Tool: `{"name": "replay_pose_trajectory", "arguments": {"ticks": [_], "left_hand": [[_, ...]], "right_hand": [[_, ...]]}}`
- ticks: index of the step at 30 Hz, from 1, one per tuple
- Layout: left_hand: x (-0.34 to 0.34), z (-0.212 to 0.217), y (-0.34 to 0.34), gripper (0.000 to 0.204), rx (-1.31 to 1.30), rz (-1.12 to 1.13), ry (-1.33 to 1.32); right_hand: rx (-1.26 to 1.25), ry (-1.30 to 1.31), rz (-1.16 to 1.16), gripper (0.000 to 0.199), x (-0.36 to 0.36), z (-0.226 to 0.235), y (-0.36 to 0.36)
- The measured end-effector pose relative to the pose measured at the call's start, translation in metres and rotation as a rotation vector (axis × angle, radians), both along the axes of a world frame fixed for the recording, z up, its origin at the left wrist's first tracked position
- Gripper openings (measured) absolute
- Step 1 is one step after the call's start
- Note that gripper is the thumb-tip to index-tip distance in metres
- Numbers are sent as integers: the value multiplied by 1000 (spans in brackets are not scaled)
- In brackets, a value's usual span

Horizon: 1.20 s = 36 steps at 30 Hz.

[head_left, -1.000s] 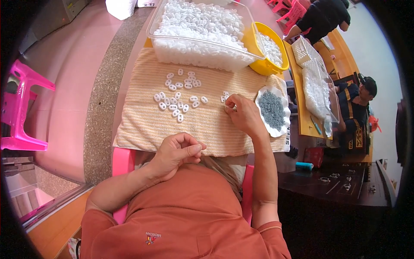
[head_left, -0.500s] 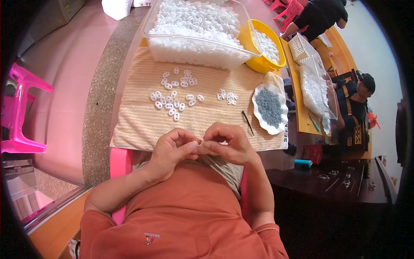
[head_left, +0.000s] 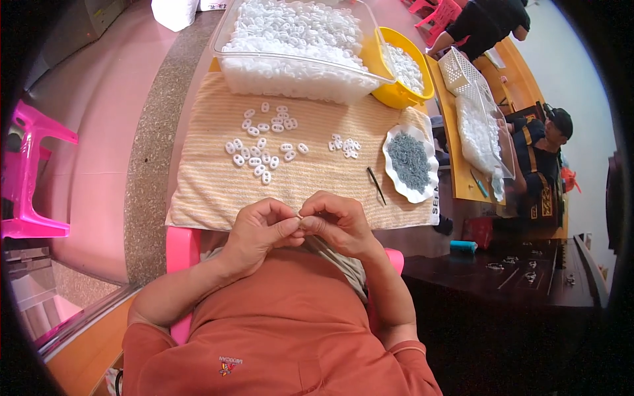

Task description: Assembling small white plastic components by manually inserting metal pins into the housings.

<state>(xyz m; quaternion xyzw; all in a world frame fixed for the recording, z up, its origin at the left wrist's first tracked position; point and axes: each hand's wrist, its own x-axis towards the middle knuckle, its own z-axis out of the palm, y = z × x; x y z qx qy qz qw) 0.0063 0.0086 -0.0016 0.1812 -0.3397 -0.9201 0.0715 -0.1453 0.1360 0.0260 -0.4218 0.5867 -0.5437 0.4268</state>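
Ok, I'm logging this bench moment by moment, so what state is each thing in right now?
left hand: fingers pinched, meeting the right hand; any small piece between them is too hidden to tell.
right hand: fingers pinched likewise.
clear bin: open, heaped with white rings.
yellow bowl: open, holding white pieces.
white dish: holds a grey pile.
loose white rings: scattered flat on the towel.
tweezers: lying unused.
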Motion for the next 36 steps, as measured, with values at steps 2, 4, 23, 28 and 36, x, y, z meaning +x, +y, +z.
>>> {"name": "replay_pose_trajectory", "arguments": {"ticks": [2,4,23,28,36], "left_hand": [[0,0,0,13,29,-10,5],[-1,-2,0,13,53,-11,8],[-1,0,-3,19,168,-109,22],[-1,5,-5,19,147,-113,-74],[0,3,-3,12,100,-123,-66]], "right_hand": [[13,-39,-26,6,1,-4,1],[25,-79,-51,6,2,-6,1],[-49,-71,-14,6,0,-15,3],[-3,74,-102,5,-5,-2,9],[-23,937,-507,12,-46,9,38]]}}
